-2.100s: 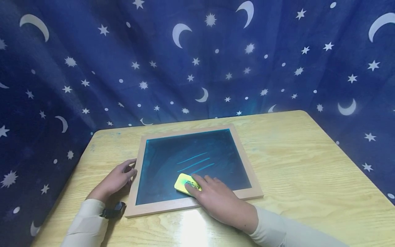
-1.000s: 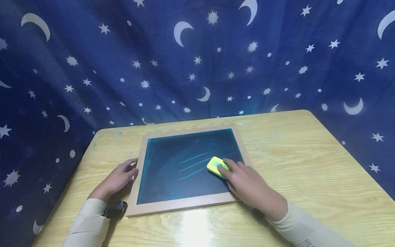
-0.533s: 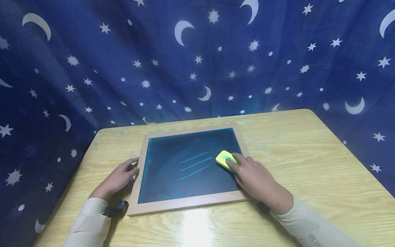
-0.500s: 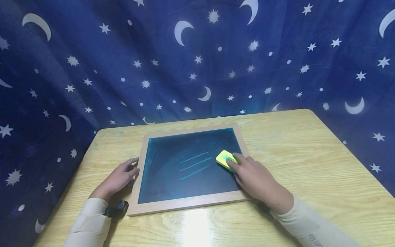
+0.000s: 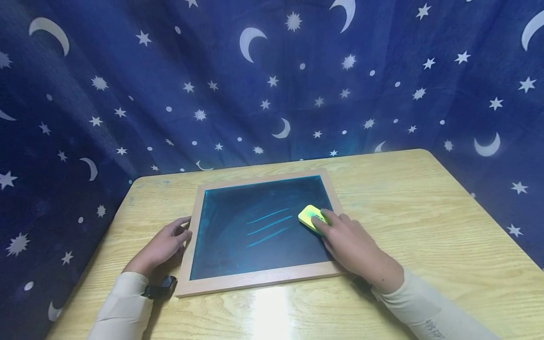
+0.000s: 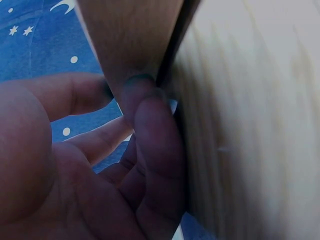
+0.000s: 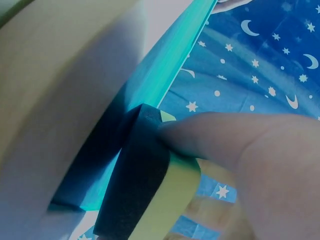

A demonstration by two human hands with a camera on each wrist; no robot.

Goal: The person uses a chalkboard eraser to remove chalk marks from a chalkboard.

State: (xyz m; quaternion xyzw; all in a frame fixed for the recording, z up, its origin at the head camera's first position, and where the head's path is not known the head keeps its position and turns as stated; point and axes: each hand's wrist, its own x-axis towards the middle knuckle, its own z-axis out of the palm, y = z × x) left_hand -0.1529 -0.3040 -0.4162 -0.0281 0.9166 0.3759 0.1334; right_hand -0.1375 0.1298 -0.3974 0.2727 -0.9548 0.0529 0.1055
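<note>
Eraser (image 5: 308, 216) on framed board (image 5: 238, 257), right half, beside three blue strokes (image 5: 267, 225) on that board; lettering on eraser top (half covered by fingers, can't read it). Right-wrist view adds its dark underside layer, hidden from head view. Exposed end points to board's left, long axis slanting toward near right corner. Right hand (image 5: 352, 243) pinches eraser; left hand (image 5: 163, 245), fingers loosely bent, rests against board's left edge.

Curtained tabletop workspace of uncertain kind: starry fabric (image 5: 246, 94) behind and beside a wooden table (image 5: 395, 198).
</note>
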